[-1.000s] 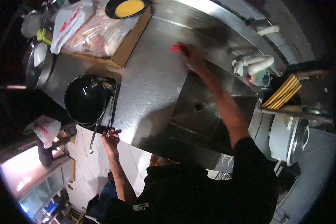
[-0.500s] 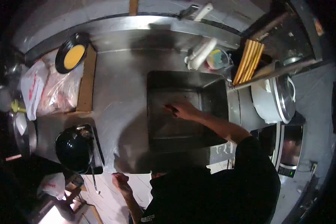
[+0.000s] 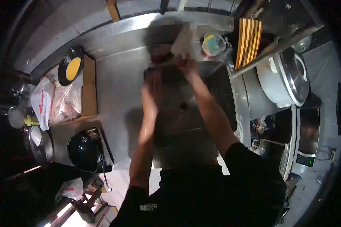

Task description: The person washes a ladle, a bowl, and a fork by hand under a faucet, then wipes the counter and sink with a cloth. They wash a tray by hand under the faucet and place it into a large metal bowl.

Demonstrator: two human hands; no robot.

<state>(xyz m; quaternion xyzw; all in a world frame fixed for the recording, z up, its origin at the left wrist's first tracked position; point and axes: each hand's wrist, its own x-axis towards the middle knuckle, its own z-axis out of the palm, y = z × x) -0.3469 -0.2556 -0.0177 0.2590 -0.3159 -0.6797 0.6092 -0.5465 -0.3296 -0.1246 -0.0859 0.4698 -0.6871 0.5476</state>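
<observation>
Smeared by motion, my left hand (image 3: 152, 84) is over the left back part of the metal sink (image 3: 185, 130); its fingers and anything in them cannot be made out. My right hand (image 3: 187, 65) is at the sink's back edge, its fingers at the lower end of a blurred, tilted white object (image 3: 184, 41). Whether they grip it is unclear. Just left of that object is a blurred dark red shape (image 3: 161, 53). A clear container (image 3: 213, 45) with blue-green and yellow contents stands right of the white object.
At the left are a cardboard box (image 3: 89, 86) with plastic-wrapped contents, a black bowl (image 3: 64, 81) of yellow liquid and a glossy black pot (image 3: 82, 153). A striped wooden piece (image 3: 248, 43) and a lidded white pot (image 3: 273, 81) stand at the right. Metal counter surrounds the sink.
My left hand has come up from below the counter's front edge to the sink. My right hand has moved from inside the sink to its back edge. The view has shifted.
</observation>
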